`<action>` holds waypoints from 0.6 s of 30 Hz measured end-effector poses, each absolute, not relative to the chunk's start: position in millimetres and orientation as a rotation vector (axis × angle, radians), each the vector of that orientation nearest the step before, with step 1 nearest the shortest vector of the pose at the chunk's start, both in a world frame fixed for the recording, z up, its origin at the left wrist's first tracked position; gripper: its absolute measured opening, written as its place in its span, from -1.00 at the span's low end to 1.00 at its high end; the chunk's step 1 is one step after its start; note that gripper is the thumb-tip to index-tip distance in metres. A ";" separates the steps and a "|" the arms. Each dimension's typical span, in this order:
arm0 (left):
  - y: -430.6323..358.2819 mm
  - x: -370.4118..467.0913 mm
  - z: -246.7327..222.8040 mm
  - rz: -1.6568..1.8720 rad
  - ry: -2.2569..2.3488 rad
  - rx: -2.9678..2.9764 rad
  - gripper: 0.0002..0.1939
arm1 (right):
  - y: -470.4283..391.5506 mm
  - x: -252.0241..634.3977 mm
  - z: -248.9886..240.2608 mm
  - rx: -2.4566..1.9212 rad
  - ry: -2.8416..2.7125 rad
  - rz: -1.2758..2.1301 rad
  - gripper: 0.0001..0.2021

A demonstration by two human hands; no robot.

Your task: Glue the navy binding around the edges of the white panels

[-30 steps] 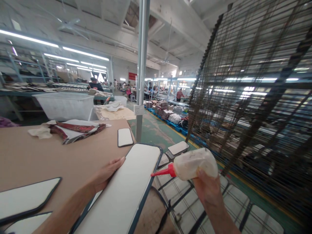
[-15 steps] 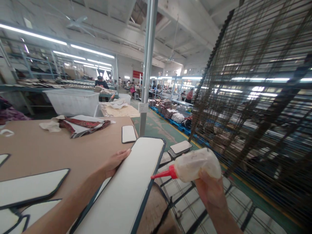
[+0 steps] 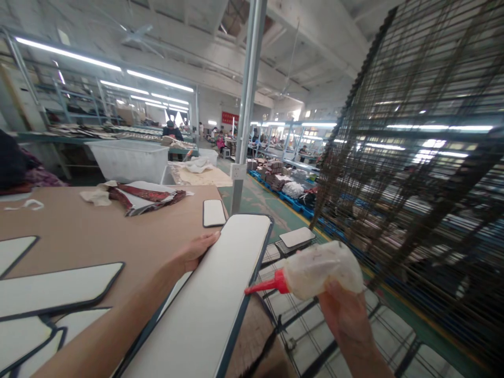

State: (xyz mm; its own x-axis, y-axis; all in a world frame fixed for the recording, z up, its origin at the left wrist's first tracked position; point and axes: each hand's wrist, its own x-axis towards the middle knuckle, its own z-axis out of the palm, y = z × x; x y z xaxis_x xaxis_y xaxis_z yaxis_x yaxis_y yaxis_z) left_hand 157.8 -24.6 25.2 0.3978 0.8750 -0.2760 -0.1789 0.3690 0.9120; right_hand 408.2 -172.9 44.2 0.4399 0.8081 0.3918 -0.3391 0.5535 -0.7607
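A long white panel with a dark edge binding [image 3: 205,294] slants across the front of the view. My left hand [image 3: 199,251] grips its left edge, thumb on top, the other fingers hidden beneath. In my right hand [image 3: 342,304] is a translucent squeeze bottle [image 3: 321,270] with a red cap and nozzle, lying nearly level. The nozzle tip [image 3: 247,291] touches or nearly touches the panel's right edge, at the seam of white face and dark binding. Under the held panel, part of another white piece shows.
Similar bound panels [image 3: 59,286] lie on the brown table [image 3: 165,226], with a smaller one [image 3: 213,212] at its far corner. Patterned cloth scraps [image 3: 147,197] sit farther back. To the right are wire racks [image 3: 394,157] holding panels, and a metal post [image 3: 248,105] stands ahead.
The view has turned slightly left, so the surroundings sit farther right. Both hands keep their holds; the nozzle is slightly lower against the panel edge. A person's dark clothing appears at far left.
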 end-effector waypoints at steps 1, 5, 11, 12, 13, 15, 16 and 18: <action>-23.8 158.0 25.3 0.810 0.902 0.944 -0.83 | -173.1 407.8 44.5 -0.652 -0.828 0.780 -0.59; -20.6 159.7 26.5 0.821 0.892 0.954 -0.82 | -173.6 407.3 44.8 -0.680 -0.822 0.775 -0.57; -15.0 161.8 26.6 0.822 0.890 0.962 -0.82 | -174.8 409.9 37.9 -0.668 -0.737 0.755 -0.57; -13.8 161.7 26.1 0.823 0.891 0.963 -0.81 | -174.9 410.1 36.8 -0.666 -0.729 0.746 -0.56; -12.5 161.5 25.6 0.824 0.893 0.964 -0.80 | -174.9 410.1 36.1 -0.667 -0.731 0.743 -0.56; -9.9 161.2 24.7 0.826 0.898 0.964 -0.79 | -174.7 409.8 35.7 -0.676 -0.759 0.752 -0.56; -8.6 161.0 24.3 0.826 0.901 0.964 -0.78 | -174.5 409.7 35.9 -0.678 -0.770 0.756 -0.56; -6.0 161.0 24.0 0.823 0.907 0.961 -0.78 | -174.2 409.9 36.0 -0.679 -0.785 0.766 -0.56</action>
State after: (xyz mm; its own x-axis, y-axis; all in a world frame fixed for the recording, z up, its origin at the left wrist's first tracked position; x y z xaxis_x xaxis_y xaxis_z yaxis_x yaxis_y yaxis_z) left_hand 161.0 -6.0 24.0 0.3896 0.8833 -0.2607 -0.1738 0.3485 0.9211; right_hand 409.9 -174.2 36.0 0.4773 0.8020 0.3592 -0.3390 0.5452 -0.7667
